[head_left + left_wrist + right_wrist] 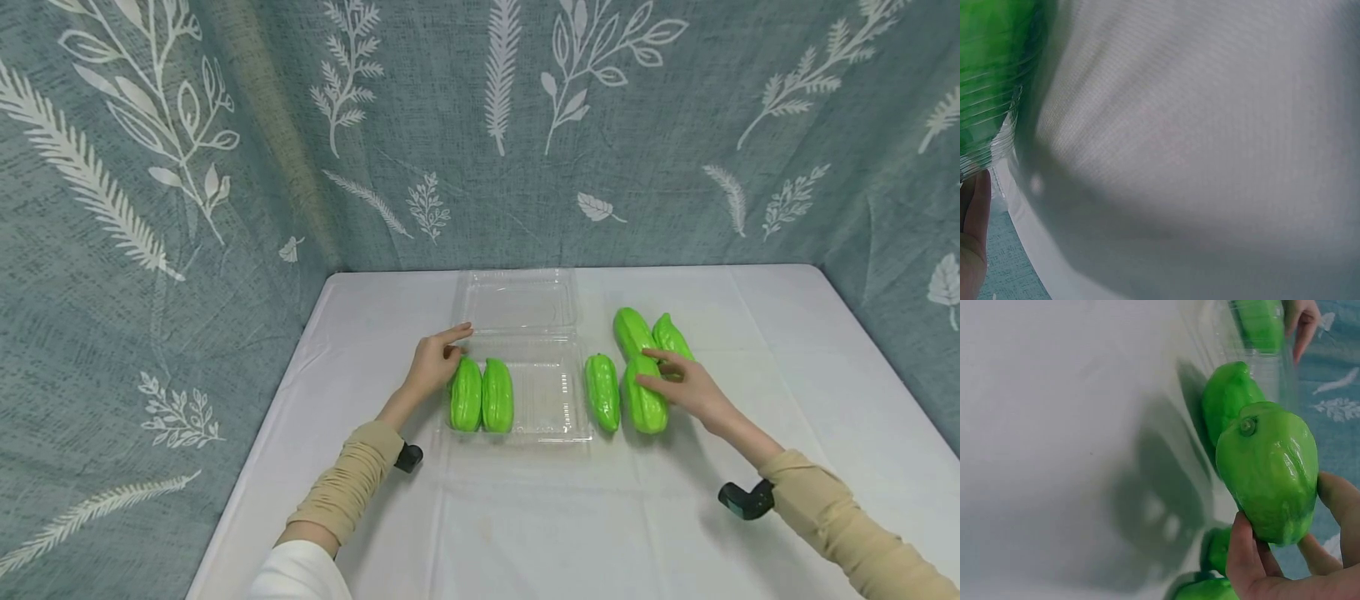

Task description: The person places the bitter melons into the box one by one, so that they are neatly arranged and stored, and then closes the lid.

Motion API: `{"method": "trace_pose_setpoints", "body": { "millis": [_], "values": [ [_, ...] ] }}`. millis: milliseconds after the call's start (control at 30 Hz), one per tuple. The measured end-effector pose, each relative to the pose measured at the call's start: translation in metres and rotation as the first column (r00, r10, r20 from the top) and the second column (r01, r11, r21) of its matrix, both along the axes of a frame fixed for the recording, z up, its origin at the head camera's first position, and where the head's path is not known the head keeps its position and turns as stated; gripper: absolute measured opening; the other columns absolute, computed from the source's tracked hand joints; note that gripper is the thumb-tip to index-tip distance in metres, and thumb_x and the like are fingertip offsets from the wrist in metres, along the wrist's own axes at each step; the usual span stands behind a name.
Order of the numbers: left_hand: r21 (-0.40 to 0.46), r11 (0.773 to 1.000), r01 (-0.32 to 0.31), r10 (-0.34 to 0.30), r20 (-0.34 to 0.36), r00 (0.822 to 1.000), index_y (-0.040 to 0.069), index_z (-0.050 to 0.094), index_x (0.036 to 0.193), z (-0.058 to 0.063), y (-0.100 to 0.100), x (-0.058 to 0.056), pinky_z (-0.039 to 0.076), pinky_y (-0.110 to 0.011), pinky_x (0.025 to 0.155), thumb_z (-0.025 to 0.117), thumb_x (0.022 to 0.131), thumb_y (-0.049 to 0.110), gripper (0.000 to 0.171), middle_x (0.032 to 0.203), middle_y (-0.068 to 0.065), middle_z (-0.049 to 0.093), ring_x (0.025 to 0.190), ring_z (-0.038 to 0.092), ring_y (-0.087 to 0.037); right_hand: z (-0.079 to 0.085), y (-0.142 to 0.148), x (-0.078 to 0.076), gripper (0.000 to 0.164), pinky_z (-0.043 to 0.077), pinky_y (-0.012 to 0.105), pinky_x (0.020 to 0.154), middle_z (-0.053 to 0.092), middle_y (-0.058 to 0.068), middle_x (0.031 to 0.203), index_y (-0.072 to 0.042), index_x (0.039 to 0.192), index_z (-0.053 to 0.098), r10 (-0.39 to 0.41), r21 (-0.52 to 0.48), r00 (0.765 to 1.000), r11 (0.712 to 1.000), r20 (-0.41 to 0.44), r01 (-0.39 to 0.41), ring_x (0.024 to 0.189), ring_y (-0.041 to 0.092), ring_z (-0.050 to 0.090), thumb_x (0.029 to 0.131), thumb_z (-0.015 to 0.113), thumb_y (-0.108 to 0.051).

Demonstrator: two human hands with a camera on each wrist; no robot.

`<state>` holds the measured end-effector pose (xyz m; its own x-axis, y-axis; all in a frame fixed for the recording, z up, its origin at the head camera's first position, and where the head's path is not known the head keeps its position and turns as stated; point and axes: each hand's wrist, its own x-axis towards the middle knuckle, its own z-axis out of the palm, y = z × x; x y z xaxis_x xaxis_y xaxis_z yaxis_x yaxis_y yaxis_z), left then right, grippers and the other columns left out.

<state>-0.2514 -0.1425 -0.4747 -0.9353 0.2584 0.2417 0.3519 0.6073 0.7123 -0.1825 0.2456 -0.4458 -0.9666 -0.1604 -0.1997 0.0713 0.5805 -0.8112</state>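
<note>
Container: your clear plastic clamshell container point(551, 400) sits mid-table on the white tablecloth point(525, 517), its open lid point(517, 300) lying behind it.
Inside: two green bitter gourds point(482, 394) lie side by side in its left part.
Left hand point(433, 364): you rest it at the container's left rear corner.
Right of container: a third green gourd point(602, 392) lies just beside it; further right, your right hand point(686, 382) grips a fourth gourd point(645, 397).
Behind: two more gourds point(651, 332).
</note>
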Motion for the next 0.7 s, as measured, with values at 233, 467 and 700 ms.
{"method": "trace_pose_setpoints", "body": {
  "millis": [233,467,700],
  "values": [
    [0.003,1.000,-0.001,0.001,0.006,1.000,-0.002,0.061,0.123,0.002,-0.001,0.002,0.048,-0.023,0.068,0.048,0.088,-0.011,0.038,0.135,-0.013,0.056,0.092,0.069,-0.026,0.013,0.000,0.000,0.069,0.047,0.053,0.092,0.036,0.035,0.141,-0.004,0.147,0.032,-0.025,0.001,1.000,1.000,-0.019,0.025,0.128,0.048,0.039,0.093,0.057,-0.038],
    [0.004,1.000,0.002,-0.002,0.010,1.000,-0.003,0.060,0.124,0.002,-0.001,0.002,0.050,-0.028,0.072,0.048,0.089,-0.011,0.038,0.135,-0.013,0.056,0.095,0.069,-0.026,0.025,0.000,-0.004,0.069,0.042,0.057,0.096,0.035,0.035,0.142,-0.004,0.147,0.030,-0.076,-0.009,0.996,0.997,-0.041,0.076,0.129,0.049,0.038,0.093,0.057,-0.037],
    [0.004,1.000,0.005,-0.005,0.005,1.000,-0.003,0.060,0.123,0.001,-0.002,0.002,0.050,-0.027,0.072,0.048,0.088,-0.011,0.038,0.135,-0.013,0.056,0.094,0.069,-0.027,0.034,0.001,-0.006,0.069,0.041,0.058,0.097,0.033,0.033,0.144,-0.006,0.148,0.029,-0.093,-0.011,0.994,0.996,-0.056,0.092,0.131,0.048,0.035,0.094,0.055,-0.039]
  ]
}}
